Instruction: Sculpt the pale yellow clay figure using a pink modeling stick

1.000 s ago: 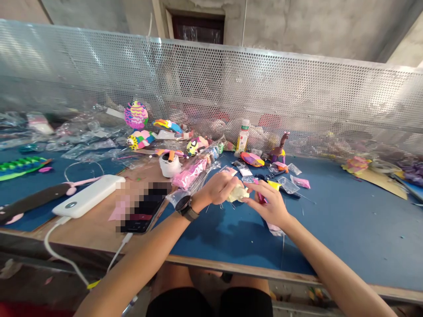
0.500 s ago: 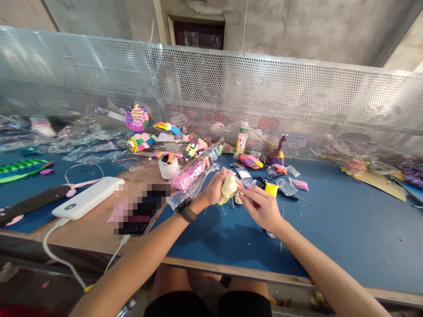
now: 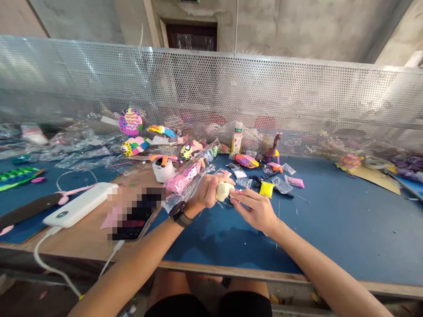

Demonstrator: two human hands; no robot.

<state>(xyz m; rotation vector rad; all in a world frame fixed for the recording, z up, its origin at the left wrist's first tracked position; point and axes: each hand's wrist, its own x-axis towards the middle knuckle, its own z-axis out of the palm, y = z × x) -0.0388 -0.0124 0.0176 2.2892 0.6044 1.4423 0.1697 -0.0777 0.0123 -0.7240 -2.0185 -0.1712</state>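
A pale yellow lump of modelling clay (image 3: 224, 191) is held over the blue table, with my left hand (image 3: 207, 192) wrapped round it from the left. The far side of the lump is hidden by that hand. On the lump's right side, my right hand (image 3: 254, 207) has its thumb and fingertips pinched together, close against the clay. A sliver of pink shows by those fingertips, but what they hold is too small to tell. Thin wires (image 3: 222, 204) lie or stick out just below the lump. To the right of my hands is a yellow packet (image 3: 266, 189).
Behind stand a glue bottle (image 3: 237, 138) and colourful clay figures (image 3: 130, 121) before a perforated metal screen (image 3: 264, 88). A white tape roll (image 3: 164, 170), pink packets (image 3: 185, 177), a phone (image 3: 139, 215) and a power bank (image 3: 81, 204) lie left. Pliers (image 3: 287, 193) lie right.
My left hand has turned the clay lump, so its rounder, smoother side faces me. The right fingertips stay at its right side. The whole view has shifted slightly.
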